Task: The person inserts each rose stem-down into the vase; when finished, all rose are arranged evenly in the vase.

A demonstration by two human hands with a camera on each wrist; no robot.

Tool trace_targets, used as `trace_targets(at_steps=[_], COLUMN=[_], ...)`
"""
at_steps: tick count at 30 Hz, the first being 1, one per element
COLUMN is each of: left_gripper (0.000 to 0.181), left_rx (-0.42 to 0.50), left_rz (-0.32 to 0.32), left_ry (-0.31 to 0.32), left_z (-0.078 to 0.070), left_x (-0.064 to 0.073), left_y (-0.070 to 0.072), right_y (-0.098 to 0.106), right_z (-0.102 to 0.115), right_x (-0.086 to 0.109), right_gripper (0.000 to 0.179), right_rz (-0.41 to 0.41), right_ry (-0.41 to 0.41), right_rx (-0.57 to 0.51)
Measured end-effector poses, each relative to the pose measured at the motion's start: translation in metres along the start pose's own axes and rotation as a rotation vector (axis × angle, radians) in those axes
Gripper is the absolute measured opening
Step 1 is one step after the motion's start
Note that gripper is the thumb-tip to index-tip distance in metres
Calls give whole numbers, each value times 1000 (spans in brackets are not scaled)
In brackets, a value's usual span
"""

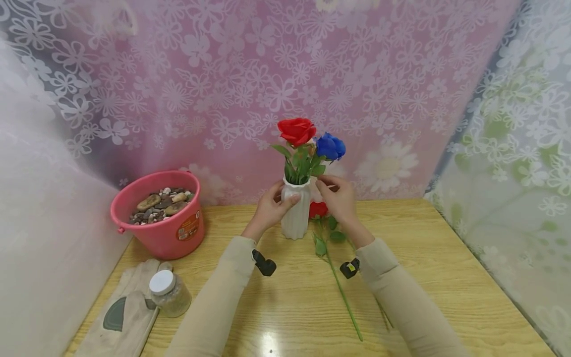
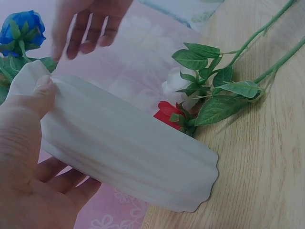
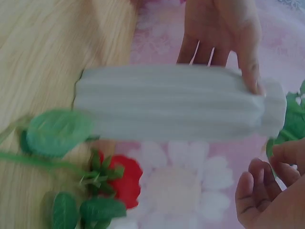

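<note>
My left hand (image 1: 277, 207) grips a white ribbed vase (image 1: 295, 213) near its neck, thumb on the front and fingers round the far side. The vase stands upright on the table. In it are a red rose (image 1: 296, 131) and a blue rose (image 1: 330, 147) with green leaves. My right hand (image 1: 337, 196) is at the right of the vase's rim, fingers bent, fingertips at the edge of a low leaf (image 1: 318, 170). Whether they pinch the leaf is unclear. Behind that hand lie another red rose (image 3: 127, 182) and a white flower (image 2: 175, 89), the latter partly hidden.
Green stems (image 1: 343, 292) of the lying flowers reach toward the table's front. At the left stand a pink bucket (image 1: 174, 244) of stones and a clear jar (image 1: 173, 300) with a white lid, beside pale work gloves (image 1: 129, 312). A floral curtain (image 1: 223, 99) hangs behind the table.
</note>
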State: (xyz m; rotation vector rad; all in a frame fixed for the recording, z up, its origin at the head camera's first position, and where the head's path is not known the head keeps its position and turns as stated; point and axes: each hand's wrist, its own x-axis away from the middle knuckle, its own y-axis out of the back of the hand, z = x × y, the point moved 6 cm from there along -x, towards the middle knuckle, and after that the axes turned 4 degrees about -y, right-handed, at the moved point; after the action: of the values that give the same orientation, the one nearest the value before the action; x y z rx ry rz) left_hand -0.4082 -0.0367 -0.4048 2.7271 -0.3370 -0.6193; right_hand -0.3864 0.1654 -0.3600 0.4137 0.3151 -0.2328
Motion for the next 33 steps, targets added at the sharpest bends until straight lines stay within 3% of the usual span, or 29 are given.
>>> trace_targets(at_steps=[18, 25, 33], left_gripper=[67, 67, 67], left_rx=[10, 18, 18], left_rz=[4, 0, 5], left_ry=[-10, 22, 13], left_z=[0, 2, 0], left_x=[0, 2, 1], left_y=[-1, -1, -2], right_y=[78, 94, 99], right_z=[-52, -74, -97], right_x=[21, 34, 47], right_gripper=[43, 48, 52], right_rz=[135, 217, 280], right_ry=[-105, -158, -218], right_rx=[103, 141, 127])
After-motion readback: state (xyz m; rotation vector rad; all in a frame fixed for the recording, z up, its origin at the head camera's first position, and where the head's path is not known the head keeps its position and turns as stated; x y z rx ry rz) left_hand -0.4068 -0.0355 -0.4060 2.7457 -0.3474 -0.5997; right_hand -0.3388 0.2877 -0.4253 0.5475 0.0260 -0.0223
